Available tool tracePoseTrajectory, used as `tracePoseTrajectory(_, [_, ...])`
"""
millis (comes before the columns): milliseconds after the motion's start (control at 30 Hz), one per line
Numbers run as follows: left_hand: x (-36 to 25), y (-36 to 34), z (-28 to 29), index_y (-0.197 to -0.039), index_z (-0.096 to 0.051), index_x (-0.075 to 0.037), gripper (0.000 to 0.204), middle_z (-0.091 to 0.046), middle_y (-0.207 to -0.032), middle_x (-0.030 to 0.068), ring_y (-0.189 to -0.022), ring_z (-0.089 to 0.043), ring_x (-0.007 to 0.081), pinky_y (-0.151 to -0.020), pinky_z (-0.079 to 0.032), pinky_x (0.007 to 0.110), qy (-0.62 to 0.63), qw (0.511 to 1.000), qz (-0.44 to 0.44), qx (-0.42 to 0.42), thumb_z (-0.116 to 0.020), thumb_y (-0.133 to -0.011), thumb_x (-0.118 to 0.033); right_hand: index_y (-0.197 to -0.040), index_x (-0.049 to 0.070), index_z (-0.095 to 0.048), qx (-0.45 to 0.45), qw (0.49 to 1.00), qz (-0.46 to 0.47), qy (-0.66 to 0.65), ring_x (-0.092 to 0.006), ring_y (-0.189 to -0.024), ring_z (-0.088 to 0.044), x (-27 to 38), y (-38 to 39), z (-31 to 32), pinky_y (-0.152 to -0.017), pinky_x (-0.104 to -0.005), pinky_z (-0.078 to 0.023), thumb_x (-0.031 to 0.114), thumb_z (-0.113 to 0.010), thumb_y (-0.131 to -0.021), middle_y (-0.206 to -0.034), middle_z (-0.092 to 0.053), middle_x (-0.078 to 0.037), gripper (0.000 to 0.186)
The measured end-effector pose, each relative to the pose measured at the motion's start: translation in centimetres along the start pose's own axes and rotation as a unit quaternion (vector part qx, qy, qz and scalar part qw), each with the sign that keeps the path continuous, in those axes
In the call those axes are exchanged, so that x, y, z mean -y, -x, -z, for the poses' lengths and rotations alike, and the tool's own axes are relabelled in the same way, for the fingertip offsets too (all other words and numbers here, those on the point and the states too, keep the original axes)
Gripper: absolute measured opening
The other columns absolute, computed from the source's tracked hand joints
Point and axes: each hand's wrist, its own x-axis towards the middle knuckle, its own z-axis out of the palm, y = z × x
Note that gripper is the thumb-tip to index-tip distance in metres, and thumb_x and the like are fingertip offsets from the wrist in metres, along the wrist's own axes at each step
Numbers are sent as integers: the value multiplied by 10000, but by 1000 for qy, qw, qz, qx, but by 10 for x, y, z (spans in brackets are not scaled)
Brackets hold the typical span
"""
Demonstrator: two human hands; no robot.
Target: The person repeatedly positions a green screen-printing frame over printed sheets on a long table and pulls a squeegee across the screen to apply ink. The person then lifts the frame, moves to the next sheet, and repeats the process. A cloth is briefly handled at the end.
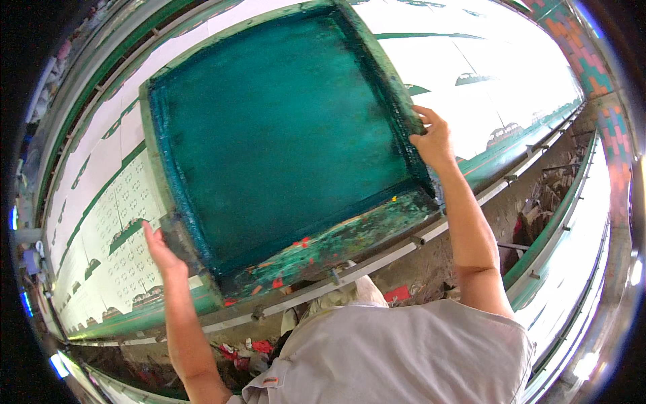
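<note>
White fabric (437, 54) printed with green landscape bands and sail-like motifs covers a long table, its far edges bent by the lens. On it, or just over it, sits a screen-printing frame (282, 135), its teal mesh ringed by a paint-crusted border flecked with red and orange; whether its underside lies flat or is slightly raised cannot be told. Its near side lies close to the metal rail (397, 253) along the table edge

Judging by the hands, the step underway is handling or aligning the frame. The right hand (435, 140) seems to pinch the right rim between thumb and bent fingers, though what is under the rim is hidden. The left hand (166, 256) is upright just beside the left rim, thumb and fingers loosely spread; contact is unclear. A next move would call for an even hold on both sides, keeping the frame level and clear of wet ink

Below the rail, red scraps (397, 294) litter a grimy gap, with another long white table (579, 276) beyond on the right and pink-and-green paving (616, 138) past that
</note>
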Motion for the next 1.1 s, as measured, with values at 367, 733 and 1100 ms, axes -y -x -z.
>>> tracePoseTrajectory(367, [78,85,-132,-1054,-779,27,677,-794,-1032,95,-936,-726,197,-899,-555,349,-36,997,-64,-33,-550,-1128,-606,-1502,151,-698,-27,998,-53,-29,-240,-1027,-799,-115,-48,87,-891,-379,-619,-131,-773,-756,-1211,-802,-138,801])
tracePoseTrajectory(733, [96,107,-169,-1116,-760,-9,544,-758,-1089,74,-1000,-690,175,-932,-538,350,-39,996,-77,-18,-588,-1142,-524,-1519,139,-681,-26,996,-68,-45,-227,-978,-808,-137,-59,119,-846,-352,-630,-143,-774,-761,-1257,-788,-142,815])
tracePoseTrajectory(1100, [120,83,-158,-1371,-698,118,686,-729,-1345,153,-1267,-622,241,-1186,-414,388,-123,989,-80,-17,-601,-1139,-520,-1517,96,-673,-11,986,83,146,-373,-1270,-717,-115,-32,125,-1061,-485,-583,-37,-802,-879,-1483,-685,-209,664])
